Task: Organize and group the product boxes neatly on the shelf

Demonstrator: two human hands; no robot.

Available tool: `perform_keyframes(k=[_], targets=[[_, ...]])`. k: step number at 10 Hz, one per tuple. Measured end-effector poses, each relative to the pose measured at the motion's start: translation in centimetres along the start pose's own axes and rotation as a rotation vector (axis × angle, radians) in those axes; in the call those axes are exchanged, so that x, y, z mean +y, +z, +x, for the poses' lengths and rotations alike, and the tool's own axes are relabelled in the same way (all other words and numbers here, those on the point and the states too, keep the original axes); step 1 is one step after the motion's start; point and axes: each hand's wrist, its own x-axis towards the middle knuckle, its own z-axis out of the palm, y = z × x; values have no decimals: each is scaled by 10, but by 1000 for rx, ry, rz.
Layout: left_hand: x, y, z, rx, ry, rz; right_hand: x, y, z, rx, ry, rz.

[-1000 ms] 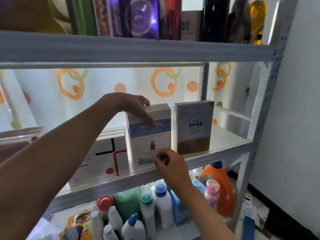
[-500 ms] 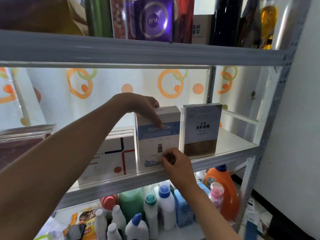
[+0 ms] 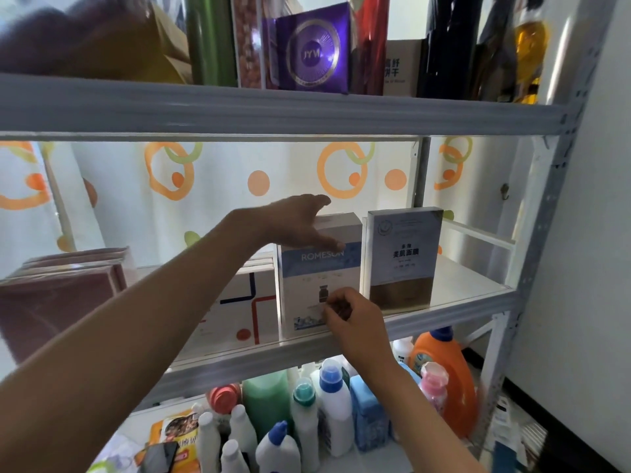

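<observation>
— On the middle shelf (image 3: 444, 314), what do the hands hold?

— Fingers of the right hand (image 3: 355, 322) bunch together against the lower front face of the ROMESON box (image 3: 319, 273); whether they pinch anything cannot be told. The left hand (image 3: 300, 221) is spread wide, palm over the box's top left corner, thumb lifted clear.

— And where does the box stand?

— Upright, long axis vertical, at the near edge of the shelf. A grey-and-brown box (image 3: 403, 257) stands just to its right, a narrow gap between. A white box with coloured lines (image 3: 246, 308) leans just to its left.

— Which hand leads?

— Likely the right, lower and nearer the gap; closing it means sliding rightward, the left steadying the top.
</observation>
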Motion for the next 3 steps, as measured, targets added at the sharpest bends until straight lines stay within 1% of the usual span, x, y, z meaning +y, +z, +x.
perform_keyframes(k=[1,2,3], targets=[[5,16,-24,225,122,192,-12,-5,-3,62,-48,32],[4,34,-44,423,177,294,-31,-8,-7,76,-84,66],[9,47,-58,568,161,282,-55,-25,-15,143,-127,91]])
